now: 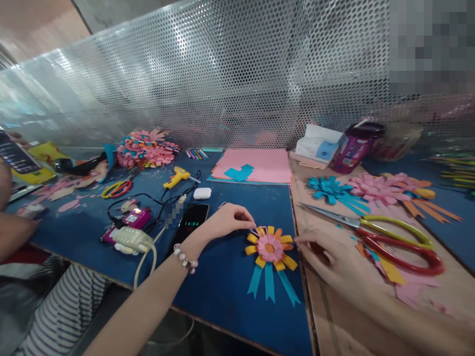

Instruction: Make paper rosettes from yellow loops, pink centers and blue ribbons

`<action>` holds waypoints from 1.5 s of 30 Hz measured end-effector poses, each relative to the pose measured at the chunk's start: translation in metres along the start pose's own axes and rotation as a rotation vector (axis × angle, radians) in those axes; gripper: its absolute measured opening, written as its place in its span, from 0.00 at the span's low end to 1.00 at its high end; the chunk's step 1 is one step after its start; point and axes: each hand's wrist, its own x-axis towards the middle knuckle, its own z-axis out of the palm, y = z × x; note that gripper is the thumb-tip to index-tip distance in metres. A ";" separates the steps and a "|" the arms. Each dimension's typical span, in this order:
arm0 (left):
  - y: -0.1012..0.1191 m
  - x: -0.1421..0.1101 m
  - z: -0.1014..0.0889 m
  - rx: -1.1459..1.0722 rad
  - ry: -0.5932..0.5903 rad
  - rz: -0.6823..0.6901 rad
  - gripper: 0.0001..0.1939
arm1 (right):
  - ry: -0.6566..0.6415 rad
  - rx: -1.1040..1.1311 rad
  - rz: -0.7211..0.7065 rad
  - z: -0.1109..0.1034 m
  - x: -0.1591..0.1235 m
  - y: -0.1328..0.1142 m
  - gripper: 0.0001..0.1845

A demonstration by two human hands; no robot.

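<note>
A paper flower [270, 247] lies on the blue table, with a pink middle, looped yellow petals and three blue ribbon tails. My left hand [232, 221] comes in from its upper left, thumb and finger pinched on a thin pink paper strip [259, 230] at the flower's top edge. On the opposite side, my right hand [330, 257] has its fingertips closed at the end of a yellow petal. Just beyond that hand, large scissors [393, 241] with red and yellow-green handles rest on the brown board.
Pink paper sheets [256, 160] carry blue scraps. Finished flowers [378, 190] lie right of them, near a purple cup [356, 148]. Leftward are a phone [191, 222], a yellow glue gun [177, 177], cables, small scissors [117, 189] and a flower pile [148, 148]. Another person sits at far left.
</note>
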 end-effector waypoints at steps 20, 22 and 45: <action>0.004 -0.006 0.001 0.046 0.039 -0.031 0.16 | -0.071 -0.450 -0.546 0.022 -0.008 0.006 0.22; 0.004 -0.006 0.003 0.047 0.025 -0.023 0.16 | -0.062 -0.440 -0.549 0.021 -0.008 0.005 0.22; 0.010 -0.008 0.001 0.062 0.035 0.003 0.10 | -0.034 -0.386 -0.495 0.023 -0.008 -0.003 0.21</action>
